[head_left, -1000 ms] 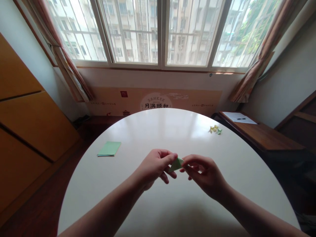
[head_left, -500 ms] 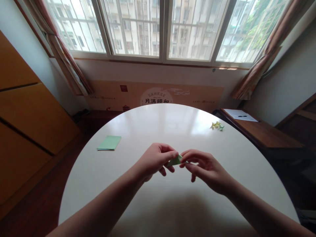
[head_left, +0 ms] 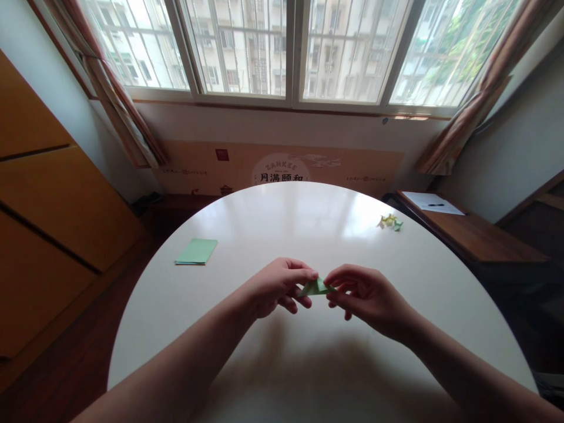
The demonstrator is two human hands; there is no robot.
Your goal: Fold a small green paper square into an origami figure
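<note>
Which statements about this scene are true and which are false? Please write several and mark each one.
1. The left hand and the right hand both pinch one small folded green paper piece above the round white table. True.
2. The flat green rectangular paper lies right of the hands. False: it lies on the table's left part.
3. Some small yellow and green folded paper pieces lie at the table's far right. True.
4. The left hand lies flat on the table. False: it pinches the paper piece.
5. A white sheet with a pen lies on the brown wooden bench right of the table. True.
</note>
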